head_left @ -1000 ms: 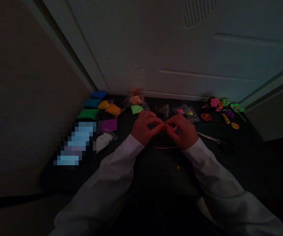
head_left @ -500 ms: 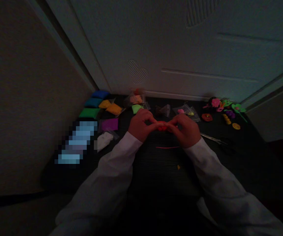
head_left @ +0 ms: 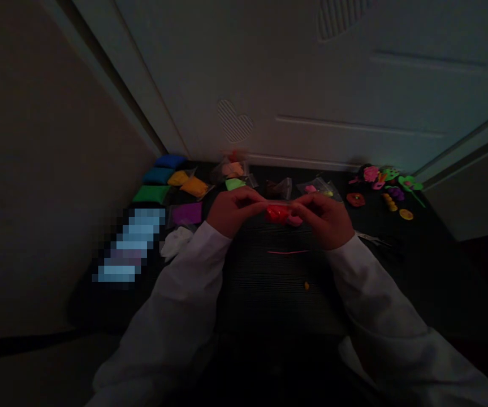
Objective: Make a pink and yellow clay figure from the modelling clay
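Note:
Between my two hands hangs a small clear bag of red clay (head_left: 276,213). My left hand (head_left: 236,210) pinches the bag's top edge at its left end. At the other end, the thumb and fingers of my right hand (head_left: 323,217) pinch the same edge. Just behind the bag, beside my right fingertips, a pink piece (head_left: 294,220) shows in part. On the dark table below lies a thin pink strand (head_left: 288,252), and nearer to me a small yellow-orange bit (head_left: 306,286).
Packs of coloured clay, among them a green pack (head_left: 152,194) and a purple pack (head_left: 186,213), lie at the left by a blurred-out screen (head_left: 129,246). Scissors (head_left: 373,239) lie right of my right hand. Several clay flowers (head_left: 371,174) sit at the back right, before a white panel (head_left: 269,73).
My hands have moved apart, the left one leftward and the right one rightward. The bag's top edge is now stretched flat between them, and more of the red clay shows.

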A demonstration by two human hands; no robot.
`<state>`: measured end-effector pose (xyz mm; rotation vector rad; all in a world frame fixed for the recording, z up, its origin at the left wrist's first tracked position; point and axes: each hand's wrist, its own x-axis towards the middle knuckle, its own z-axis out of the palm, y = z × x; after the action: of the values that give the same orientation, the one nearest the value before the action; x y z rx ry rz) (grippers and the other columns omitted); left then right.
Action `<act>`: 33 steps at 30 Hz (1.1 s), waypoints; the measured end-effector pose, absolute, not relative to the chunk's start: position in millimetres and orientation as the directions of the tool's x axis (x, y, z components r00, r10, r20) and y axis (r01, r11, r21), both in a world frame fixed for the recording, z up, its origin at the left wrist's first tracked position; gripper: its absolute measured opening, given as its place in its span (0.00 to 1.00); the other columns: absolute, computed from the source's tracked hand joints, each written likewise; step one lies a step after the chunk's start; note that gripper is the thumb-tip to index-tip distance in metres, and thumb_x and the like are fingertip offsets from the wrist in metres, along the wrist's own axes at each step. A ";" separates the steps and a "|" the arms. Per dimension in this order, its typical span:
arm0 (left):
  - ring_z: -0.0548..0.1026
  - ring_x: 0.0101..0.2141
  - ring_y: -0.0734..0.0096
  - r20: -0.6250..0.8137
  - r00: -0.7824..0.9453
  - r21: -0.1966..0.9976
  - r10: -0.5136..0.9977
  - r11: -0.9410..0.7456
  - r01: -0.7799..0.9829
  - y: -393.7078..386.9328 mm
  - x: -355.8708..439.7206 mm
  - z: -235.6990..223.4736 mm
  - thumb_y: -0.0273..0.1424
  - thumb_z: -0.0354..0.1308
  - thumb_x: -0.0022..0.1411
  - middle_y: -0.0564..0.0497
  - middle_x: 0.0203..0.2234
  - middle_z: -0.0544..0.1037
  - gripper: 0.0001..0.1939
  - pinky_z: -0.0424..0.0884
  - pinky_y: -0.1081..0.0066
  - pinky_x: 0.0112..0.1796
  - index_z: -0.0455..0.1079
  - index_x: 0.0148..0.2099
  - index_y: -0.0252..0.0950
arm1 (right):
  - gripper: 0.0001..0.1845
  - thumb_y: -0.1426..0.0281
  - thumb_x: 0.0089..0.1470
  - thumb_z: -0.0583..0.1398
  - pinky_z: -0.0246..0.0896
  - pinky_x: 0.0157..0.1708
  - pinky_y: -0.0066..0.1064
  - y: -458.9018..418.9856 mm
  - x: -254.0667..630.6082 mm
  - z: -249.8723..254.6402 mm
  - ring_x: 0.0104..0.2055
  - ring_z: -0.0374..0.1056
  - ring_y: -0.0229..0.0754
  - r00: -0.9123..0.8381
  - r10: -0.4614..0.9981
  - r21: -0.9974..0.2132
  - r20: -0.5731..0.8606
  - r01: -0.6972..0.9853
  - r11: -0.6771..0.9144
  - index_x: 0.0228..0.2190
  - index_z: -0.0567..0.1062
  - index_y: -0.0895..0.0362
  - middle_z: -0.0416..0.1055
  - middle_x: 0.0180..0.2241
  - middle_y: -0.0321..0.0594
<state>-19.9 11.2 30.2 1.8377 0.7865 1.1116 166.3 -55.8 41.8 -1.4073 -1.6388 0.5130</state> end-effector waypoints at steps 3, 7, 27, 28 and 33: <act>0.70 0.24 0.78 0.410 0.299 0.882 0.862 -0.458 0.111 13.7 -23.7 35.2 0.31 0.61 0.47 0.55 0.21 0.73 0.05 0.66 0.76 0.27 0.71 0.26 0.34 | 0.11 0.66 0.48 0.58 0.63 0.30 0.29 -58.6 167.1 52.9 0.29 0.67 0.35 0.050 0.940 -0.824 0.338 0.497 0.270 0.35 0.72 0.57 0.72 0.28 0.35; 0.71 0.24 0.77 0.459 0.088 0.826 0.884 -0.461 0.325 9.0 -31.6 43.4 0.31 0.61 0.48 0.55 0.22 0.75 0.05 0.66 0.76 0.27 0.72 0.28 0.34 | 0.16 0.64 0.50 0.57 0.63 0.31 0.30 -84.6 173.2 80.2 0.31 0.68 0.36 0.028 0.957 -0.803 0.290 0.551 0.228 0.41 0.70 0.55 0.72 0.31 0.36; 0.70 0.35 0.60 0.290 0.502 -0.006 0.814 -0.524 0.852 -6.8 -46.8 5.0 0.35 0.50 0.56 0.44 0.34 0.74 0.13 0.66 0.64 0.34 0.68 0.40 0.33 | 0.13 0.66 0.56 0.50 0.62 0.37 0.31 -177.0 170.9 -11.0 0.35 0.66 0.39 -0.175 0.980 -0.349 0.092 0.916 0.197 0.31 0.73 0.56 0.71 0.31 0.41; 0.70 0.35 0.59 0.293 0.494 0.000 0.819 -0.516 0.856 -10.4 -47.6 4.9 0.35 0.50 0.56 0.44 0.35 0.73 0.14 0.66 0.64 0.35 0.67 0.42 0.33 | 0.13 0.66 0.56 0.50 0.61 0.37 0.32 -177.8 170.3 -12.4 0.35 0.66 0.40 -0.177 0.978 -0.338 0.112 0.919 0.205 0.32 0.73 0.57 0.71 0.31 0.41; 0.70 0.37 0.61 0.420 0.445 0.171 0.791 -0.551 0.817 -48.3 -48.3 6.2 0.37 0.49 0.58 0.45 0.36 0.74 0.16 0.66 0.64 0.39 0.67 0.43 0.33 | 0.14 0.68 0.56 0.50 0.60 0.37 0.33 -181.9 168.9 -16.9 0.37 0.65 0.41 -0.201 0.963 -0.284 0.178 0.927 0.246 0.37 0.73 0.57 0.71 0.34 0.43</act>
<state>-48.3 -48.3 6.2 2.7178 1.5139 0.7403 168.9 -181.9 -16.9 -1.7467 -2.2082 0.1626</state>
